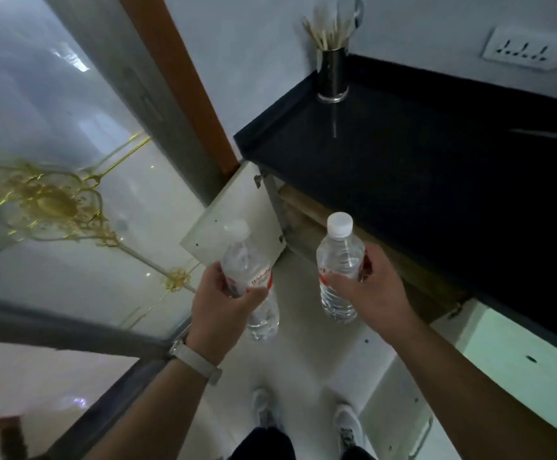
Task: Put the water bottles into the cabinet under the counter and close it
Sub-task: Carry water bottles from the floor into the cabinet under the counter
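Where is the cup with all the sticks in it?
In the head view, near the top, the metal cup stands on the black counter at its far corner by the wall, left of the white wall socket.

left bottle [242,260] label blurred; cabinet [303,224] inside mostly hidden under counter [436,161]

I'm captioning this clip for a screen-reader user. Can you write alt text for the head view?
Seen from above, a person's left hand grips a clear white-capped plastic water bottle and the right hand grips a second clear water bottle. Ahead, a white cabinet door stands open under a black counter.
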Tool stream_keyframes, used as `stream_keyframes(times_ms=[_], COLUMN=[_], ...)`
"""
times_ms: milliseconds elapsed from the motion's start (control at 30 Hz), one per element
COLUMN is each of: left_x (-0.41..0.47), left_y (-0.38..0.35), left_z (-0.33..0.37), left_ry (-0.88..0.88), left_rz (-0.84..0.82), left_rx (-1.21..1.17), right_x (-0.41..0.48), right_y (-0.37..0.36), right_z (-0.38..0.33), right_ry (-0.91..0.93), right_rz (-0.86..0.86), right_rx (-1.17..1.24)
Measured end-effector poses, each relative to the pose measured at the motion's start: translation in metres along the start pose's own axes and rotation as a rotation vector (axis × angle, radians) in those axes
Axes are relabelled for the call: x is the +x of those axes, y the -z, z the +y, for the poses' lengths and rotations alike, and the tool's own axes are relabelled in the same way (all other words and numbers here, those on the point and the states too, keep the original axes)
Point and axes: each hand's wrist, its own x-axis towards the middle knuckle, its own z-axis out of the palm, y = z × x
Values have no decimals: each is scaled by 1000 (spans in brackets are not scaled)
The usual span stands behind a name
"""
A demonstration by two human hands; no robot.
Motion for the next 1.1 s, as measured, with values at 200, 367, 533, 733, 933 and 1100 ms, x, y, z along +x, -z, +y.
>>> stream_keyframes(times_ms=[200,367,533,733,933,1100], left_x=[83,161,234,286,311,317], left_y=[-25,-28,-20,-21,-48,-93], left_z=[-4,-17,-33,-56,-91,-140], left_ry=[-43,-84,-90,-31,52,101], left_rz=[-223,-388,-511,-546,-503,-442], left_rx=[93,92,30,-6,-29,-30], right_x=[23,49,78,115,154,183], right_y=[-3,-40,-87,-122,-135,-144], right_z=[11,8,1,6,49,118], right_ry=[-117,-215,-319,-400,-430,-444], right_rz=[183,337,444,477,445,331], right_rx=[-23,-40,-67,-102,-119,-184])
